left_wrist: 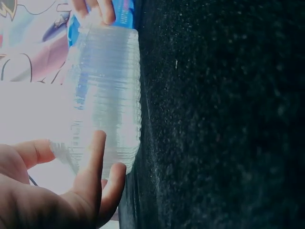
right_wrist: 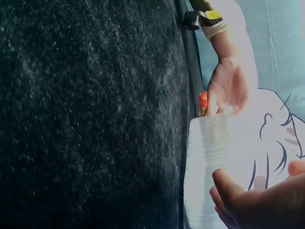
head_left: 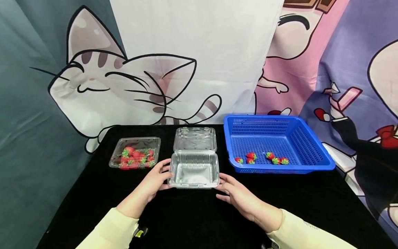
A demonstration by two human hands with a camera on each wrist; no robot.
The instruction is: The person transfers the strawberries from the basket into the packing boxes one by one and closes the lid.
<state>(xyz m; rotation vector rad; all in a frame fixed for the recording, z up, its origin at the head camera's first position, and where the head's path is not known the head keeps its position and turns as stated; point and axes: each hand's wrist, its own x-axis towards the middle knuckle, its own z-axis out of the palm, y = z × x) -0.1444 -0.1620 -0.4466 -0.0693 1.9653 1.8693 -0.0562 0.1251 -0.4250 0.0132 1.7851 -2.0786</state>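
A clear plastic clamshell box sits on the black cloth in the middle, its lid folded back behind it. No fruit shows in it. At the left side, my left hand holds the box, thumb on the rim and fingers along the outer wall; in the left wrist view the thumb meets the rim's corner. My right hand is at the near right corner, its fairly straight fingers touching the wall. The right wrist view shows those fingers against the side, with the thumb raised apart.
A second clear box with several strawberries stands at the left. On the right is a blue perforated basket with several strawberries along its near side. Black cloth covers the table; a printed curtain hangs behind it.
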